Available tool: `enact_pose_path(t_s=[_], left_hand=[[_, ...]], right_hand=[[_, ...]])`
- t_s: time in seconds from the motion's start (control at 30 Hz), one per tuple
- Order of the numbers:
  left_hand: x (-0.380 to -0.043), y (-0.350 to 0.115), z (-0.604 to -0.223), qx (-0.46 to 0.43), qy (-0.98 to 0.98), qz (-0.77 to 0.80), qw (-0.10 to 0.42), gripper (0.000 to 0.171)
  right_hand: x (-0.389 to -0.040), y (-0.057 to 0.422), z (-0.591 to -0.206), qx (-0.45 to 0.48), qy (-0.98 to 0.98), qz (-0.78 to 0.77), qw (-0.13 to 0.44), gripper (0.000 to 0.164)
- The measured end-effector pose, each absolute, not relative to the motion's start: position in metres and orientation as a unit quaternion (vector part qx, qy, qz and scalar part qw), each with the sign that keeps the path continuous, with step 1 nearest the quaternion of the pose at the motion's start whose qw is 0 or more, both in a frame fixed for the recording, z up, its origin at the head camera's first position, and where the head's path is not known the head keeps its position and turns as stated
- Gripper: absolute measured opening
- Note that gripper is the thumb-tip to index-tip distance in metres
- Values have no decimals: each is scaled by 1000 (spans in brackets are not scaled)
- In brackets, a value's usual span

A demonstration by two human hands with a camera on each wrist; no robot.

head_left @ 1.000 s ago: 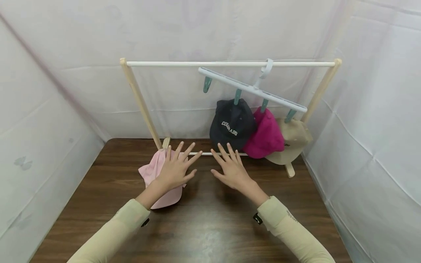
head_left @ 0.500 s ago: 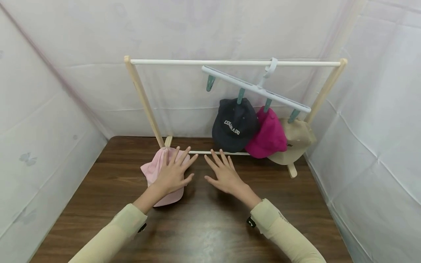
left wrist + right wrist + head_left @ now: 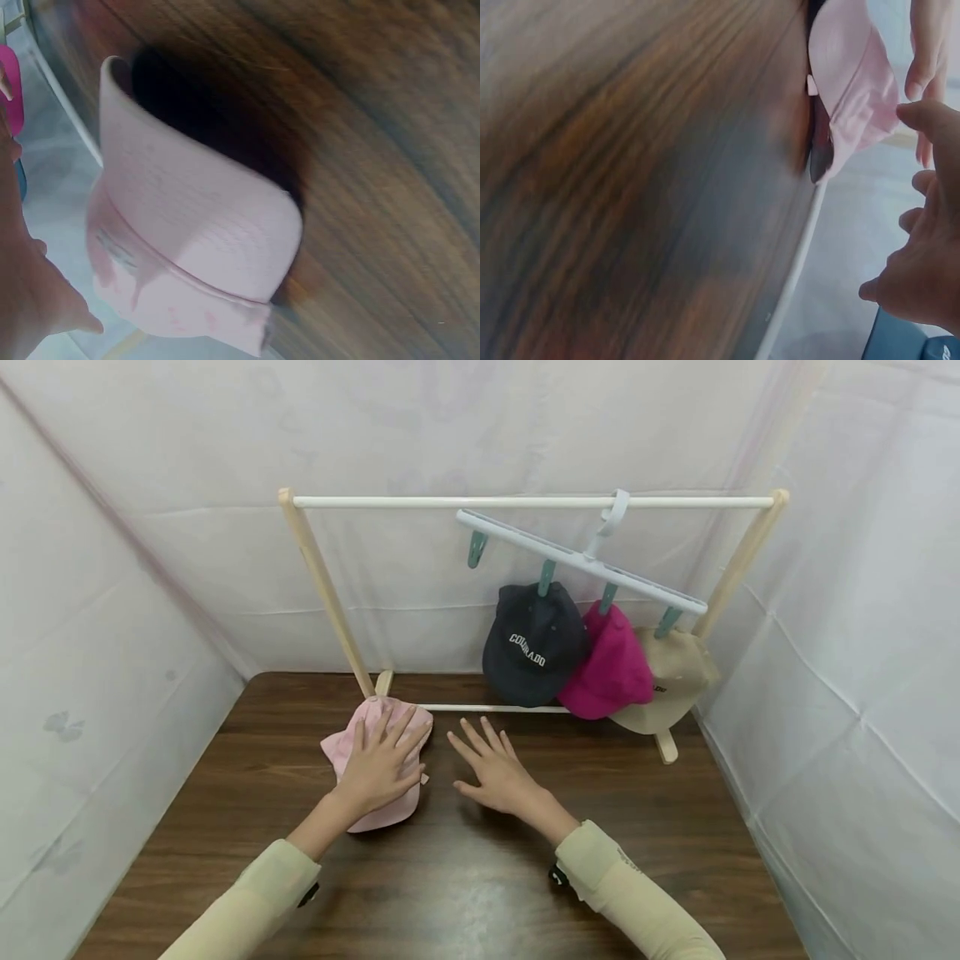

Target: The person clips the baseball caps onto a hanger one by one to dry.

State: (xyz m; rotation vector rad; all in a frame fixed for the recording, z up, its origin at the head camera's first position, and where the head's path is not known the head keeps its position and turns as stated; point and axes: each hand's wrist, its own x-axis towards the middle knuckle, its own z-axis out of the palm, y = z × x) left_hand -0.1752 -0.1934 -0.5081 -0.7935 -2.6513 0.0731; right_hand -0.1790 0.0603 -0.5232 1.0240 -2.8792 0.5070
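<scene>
A pink cap (image 3: 390,814) lies on the wooden table at the left foot of the rack; its brim fills much of the left wrist view (image 3: 195,180). Above it, with fingers spread, hovers my left hand (image 3: 375,772), apart from the cap in the left wrist view. My right hand (image 3: 498,777) is held over the table to the right of the pink cap, its fingers spread and holding nothing. From a pale blue hanger (image 3: 577,558) hang a navy cap (image 3: 528,656) lettered COLORADO, a magenta cap (image 3: 611,664) and a beige cap (image 3: 667,685), each in a green clip.
The rack has a white top rail (image 3: 420,502), wooden side posts and a white lower bar (image 3: 487,708). The hanger tilts down to the right. Its leftmost clip (image 3: 477,549) holds nothing. White fabric walls (image 3: 405,435) enclose the wooden table (image 3: 465,893).
Both hands have drawn back toward the person and shifted left, the right hand coming closer to the pink cap. The caps and hanger have stayed in place; the head view has shifted slightly.
</scene>
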Motion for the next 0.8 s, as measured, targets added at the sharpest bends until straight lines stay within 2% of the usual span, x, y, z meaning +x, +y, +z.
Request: enact_pose_path(t_s=[0.13,0.47,0.8], left_hand=[[-172,-201,-514,-277,-942,17,190,70],[-160,-220,-527,-229,-963,-10,140,68],[-139,-233,-536,-219,-967,-32,128,67]], right_hand=[[-176,54,-527,338,-927,160,13,79],[-171,33,-534,357,-920,162,0,79],[-169,15,-544,374,-911,172,-26,81]])
